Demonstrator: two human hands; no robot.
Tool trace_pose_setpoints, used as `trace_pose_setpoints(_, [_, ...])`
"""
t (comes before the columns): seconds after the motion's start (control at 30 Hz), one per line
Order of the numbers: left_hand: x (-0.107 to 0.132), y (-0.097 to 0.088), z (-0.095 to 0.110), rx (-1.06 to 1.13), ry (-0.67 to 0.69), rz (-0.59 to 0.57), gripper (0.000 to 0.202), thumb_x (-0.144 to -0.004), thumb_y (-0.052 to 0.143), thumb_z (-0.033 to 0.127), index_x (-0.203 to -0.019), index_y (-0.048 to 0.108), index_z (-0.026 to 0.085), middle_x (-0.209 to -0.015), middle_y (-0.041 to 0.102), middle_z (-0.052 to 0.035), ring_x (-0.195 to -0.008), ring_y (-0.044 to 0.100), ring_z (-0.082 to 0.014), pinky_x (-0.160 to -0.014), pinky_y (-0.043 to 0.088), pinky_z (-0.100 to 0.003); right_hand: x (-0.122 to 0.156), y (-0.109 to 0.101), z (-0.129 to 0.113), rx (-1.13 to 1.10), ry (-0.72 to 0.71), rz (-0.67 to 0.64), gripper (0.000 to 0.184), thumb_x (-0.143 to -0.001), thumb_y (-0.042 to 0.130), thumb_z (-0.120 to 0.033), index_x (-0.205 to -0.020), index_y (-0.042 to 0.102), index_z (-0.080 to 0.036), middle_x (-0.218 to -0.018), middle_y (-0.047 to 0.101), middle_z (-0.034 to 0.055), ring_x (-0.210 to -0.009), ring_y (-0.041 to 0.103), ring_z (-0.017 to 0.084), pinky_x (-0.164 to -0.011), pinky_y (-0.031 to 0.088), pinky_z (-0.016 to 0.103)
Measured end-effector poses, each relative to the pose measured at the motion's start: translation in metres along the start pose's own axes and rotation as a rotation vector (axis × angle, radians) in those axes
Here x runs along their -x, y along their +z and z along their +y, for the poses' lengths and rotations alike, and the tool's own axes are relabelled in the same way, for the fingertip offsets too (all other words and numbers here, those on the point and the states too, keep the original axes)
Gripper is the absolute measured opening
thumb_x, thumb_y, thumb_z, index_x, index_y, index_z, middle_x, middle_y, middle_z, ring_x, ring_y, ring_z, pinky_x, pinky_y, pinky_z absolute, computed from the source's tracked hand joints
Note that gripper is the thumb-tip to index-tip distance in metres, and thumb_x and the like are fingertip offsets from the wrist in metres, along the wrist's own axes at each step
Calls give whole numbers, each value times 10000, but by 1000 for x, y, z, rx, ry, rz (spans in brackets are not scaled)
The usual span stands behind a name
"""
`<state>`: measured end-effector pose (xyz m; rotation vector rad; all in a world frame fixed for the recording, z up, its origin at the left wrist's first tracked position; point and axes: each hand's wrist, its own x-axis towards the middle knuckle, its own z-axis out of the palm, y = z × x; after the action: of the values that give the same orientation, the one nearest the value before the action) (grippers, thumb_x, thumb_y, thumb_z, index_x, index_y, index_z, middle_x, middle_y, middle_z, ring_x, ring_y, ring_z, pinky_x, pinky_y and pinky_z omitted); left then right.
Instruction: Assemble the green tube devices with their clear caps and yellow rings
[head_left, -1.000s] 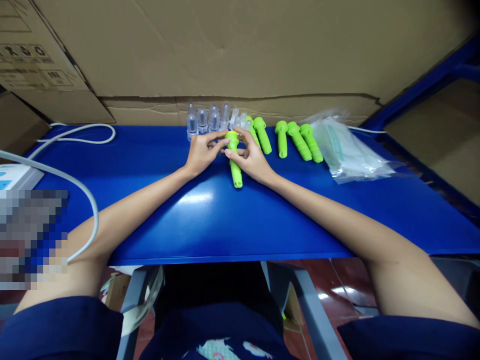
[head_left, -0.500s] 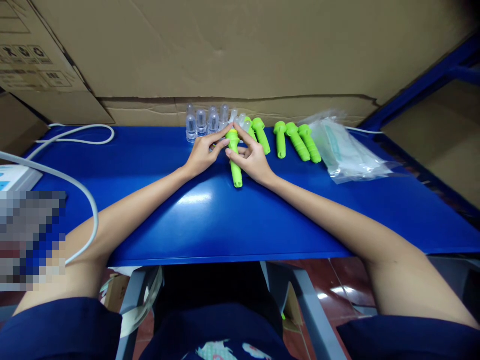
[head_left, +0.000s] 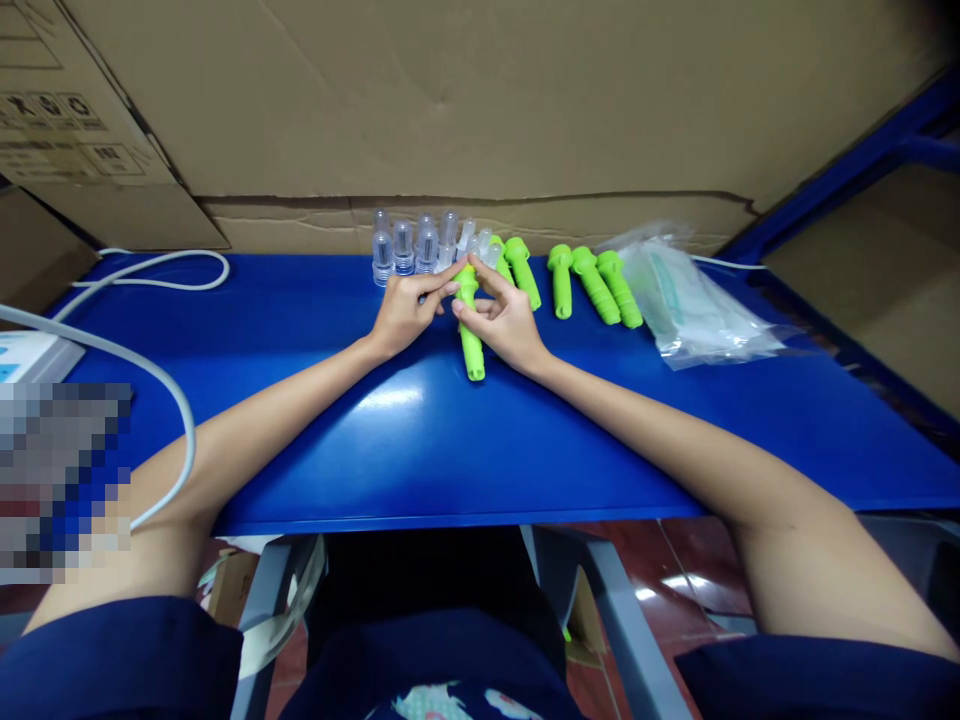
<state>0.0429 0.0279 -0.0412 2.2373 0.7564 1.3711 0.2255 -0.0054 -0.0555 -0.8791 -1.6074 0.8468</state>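
A lime-green torch-shaped plastic piece (head_left: 472, 352) points its narrow, slotted end toward me, with its wider head away. My right hand (head_left: 511, 322) is closed around its body, thumb on top. My left hand (head_left: 409, 312) is also closed at the head end, its index fingertip meeting the right one over the top and its thumb at the side. Those fingertips partly hide the head. Behind my hands stand several clear plastic tubes (head_left: 383, 258) with ridged bases. Smaller clear pieces (head_left: 484, 243) sit beside them, partly covered by my fingers.
To the right lie several similar green pieces (head_left: 561, 282), some with spiral ridges. Past them is a clear plastic bag (head_left: 697, 310) with pale contents. White cable (head_left: 180, 400) loops across the left side near a white device (head_left: 37, 358). Cardboard (head_left: 480, 100) walls the back of the blue table (head_left: 360, 450).
The green piece and my fingertips have shifted very slightly toward me. The yellow spot at its head is now covered by the fingers. Both hands keep their hold.
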Motion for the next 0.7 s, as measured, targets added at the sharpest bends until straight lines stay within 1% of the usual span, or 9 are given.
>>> trace_pose_setpoints(0.1, [0,0,1,-7,0,-1,386,-998,611,380,-1330,710,209,-919,824,-37,-628,699,-137,-690,552,-242,0,0,4,22,8,7,958,-796,780,-637,-1589,432,-229,-1116,706,68,-617,607,97,-566,601,258])
trace_pose_setpoints(0.2, [0,0,1,-33,8,4,374,-995,608,352,-1316,717,195,-910,826,-48,-631,694,-144,-672,541,-243,1,0,4,31,34,-1,916,-828,770,-590,-1592,422,-223,-903,684,11,-571,541,88,-527,564,239])
trace_pose_setpoints(0.3, [0,-1,2,-53,12,20,372,-988,616,362,-1282,736,169,-898,823,-70,-648,691,-148,-664,535,-235,1,0,2,29,55,2,903,-823,793,-548,-1584,437,-216,-769,633,-27,-542,490,87,-493,531,226])
trace_pose_setpoints(0.4, [0,0,3,-55,-4,31,381,-983,630,391,-1269,743,166,-912,822,-78,-623,679,-134,-664,536,-227,1,0,-1,32,59,19,882,-813,813,-519,-1566,473,-211,-700,586,-54,-513,454,78,-468,505,213])
trace_pose_setpoints(0.5, [1,0,4,-50,-34,52,378,-985,630,422,-1265,747,197,-944,822,-75,-592,675,-130,-657,543,-234,0,0,-3,55,48,47,847,-813,815,-520,-1544,514,-215,-766,633,-30,-522,485,78,-473,525,217])
trace_pose_setpoints(0.6, [1,0,4,-42,-43,69,374,-983,632,444,-1251,758,215,-988,818,-81,-604,693,-149,-661,559,-256,-1,1,-7,68,42,54,854,-809,805,-573,-1539,527,-230,-962,709,30,-608,596,108,-537,600,253])
trace_pose_setpoints(0.7, [2,1,3,-34,-48,66,385,-984,624,465,-1249,761,220,-980,820,-77,-640,716,-171,-686,579,-279,-1,2,-8,72,30,44,884,-795,780,-655,-1538,526,-249,-1168,711,70,-699,671,141,-611,652,298])
